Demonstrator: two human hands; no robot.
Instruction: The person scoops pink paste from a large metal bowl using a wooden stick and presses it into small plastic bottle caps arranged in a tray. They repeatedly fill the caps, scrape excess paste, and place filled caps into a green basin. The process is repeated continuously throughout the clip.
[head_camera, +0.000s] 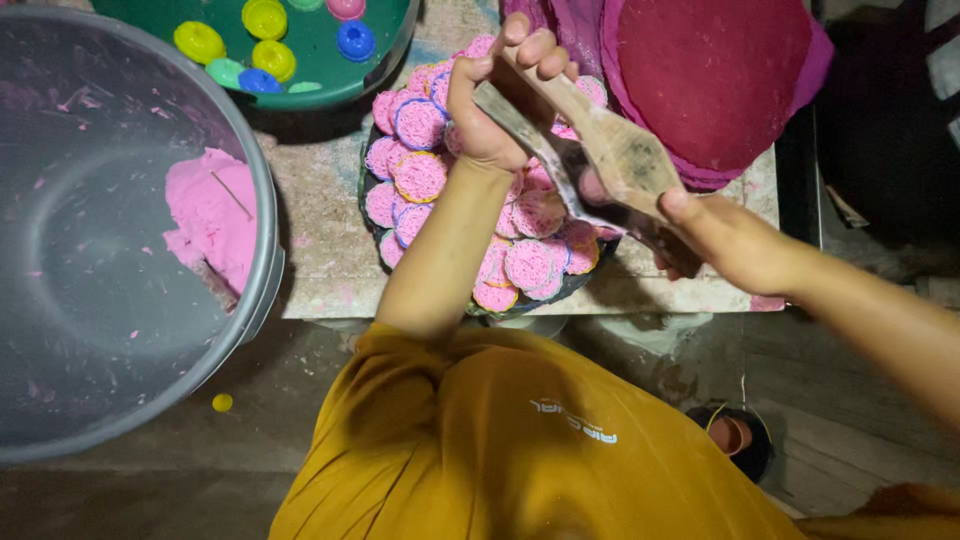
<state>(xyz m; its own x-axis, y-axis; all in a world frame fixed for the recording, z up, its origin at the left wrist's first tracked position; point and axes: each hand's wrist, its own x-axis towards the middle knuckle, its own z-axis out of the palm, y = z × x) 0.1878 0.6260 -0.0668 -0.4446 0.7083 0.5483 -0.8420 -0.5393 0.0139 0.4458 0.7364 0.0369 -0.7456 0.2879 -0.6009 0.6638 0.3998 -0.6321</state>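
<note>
My left hand (495, 95) grips the two handles of a wooden press (600, 145), held above a dark tray (372, 215) piled with several round pink noodle-like cakes (420, 177) in coloured rings. My right hand (725, 240) holds the wide lower end of the press, fingers curled under it. The press is tilted, its handles pointing up and away from me. I wear a mustard yellow shirt.
A large grey basin (262, 240) at left holds a lump of pink dough (212, 215). A green tub (330, 85) with several coloured round moulds (264, 18) sits behind. Round magenta sheets (710, 75) lie at the right of the marble-topped table (320, 260).
</note>
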